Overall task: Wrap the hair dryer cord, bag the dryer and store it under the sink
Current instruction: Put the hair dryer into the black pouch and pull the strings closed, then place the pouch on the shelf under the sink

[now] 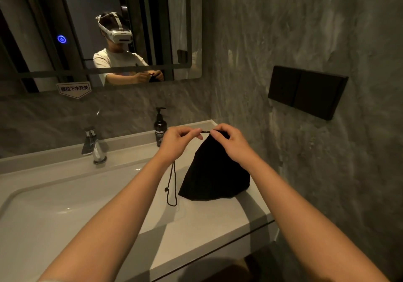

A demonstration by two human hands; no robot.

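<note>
A black drawstring bag [214, 172] stands on the white counter [196, 223] to the right of the sink basin, bulging and gathered to a point at the top. My right hand [231, 142] grips the bag's gathered neck. My left hand [177, 142] pinches the black drawstring [205, 132], pulled taut between both hands. A loop of the cord [172, 192] hangs below my left wrist. The hair dryer is not visible; whatever fills the bag is hidden.
A dark pump bottle [160, 129] stands at the counter's back, just behind my left hand. A chrome tap [93, 146] and the basin [54, 205] lie to the left. A stone wall with a black panel [305, 92] closes the right side. A mirror [98, 31] hangs above.
</note>
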